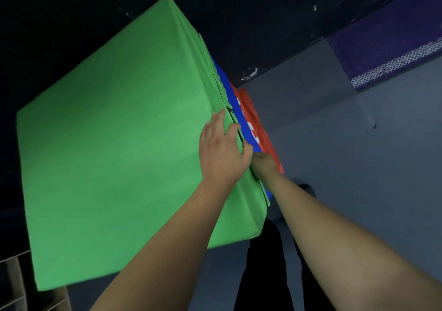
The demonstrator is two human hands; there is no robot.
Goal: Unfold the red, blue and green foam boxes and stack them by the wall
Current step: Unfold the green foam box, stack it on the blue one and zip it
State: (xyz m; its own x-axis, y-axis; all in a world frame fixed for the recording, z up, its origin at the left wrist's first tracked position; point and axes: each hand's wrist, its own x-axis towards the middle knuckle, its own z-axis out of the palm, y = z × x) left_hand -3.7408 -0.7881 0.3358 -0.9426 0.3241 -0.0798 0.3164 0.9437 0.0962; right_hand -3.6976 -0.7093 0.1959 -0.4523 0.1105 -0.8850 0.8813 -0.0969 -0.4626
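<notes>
A large green foam box [114,143] fills the left and middle of the head view, seen from above. It sits on top of a blue box [248,128], of which only a strip shows along the right edge. A red box [263,128] peeks out below the blue one. My left hand [221,150] lies on the green box's top near its right edge, fingers bent over the zippered seam. My right hand [264,167] reaches down the stack's right side beside the green box; its fingers are hidden behind the green edge.
A dark wall [71,11] runs behind the stack. Grey floor [346,155] spreads to the right, with a purple perforated mat [387,42] at the far right. A cardboard divider [14,284] sits at the bottom left. My dark trouser legs [265,262] stand below the box.
</notes>
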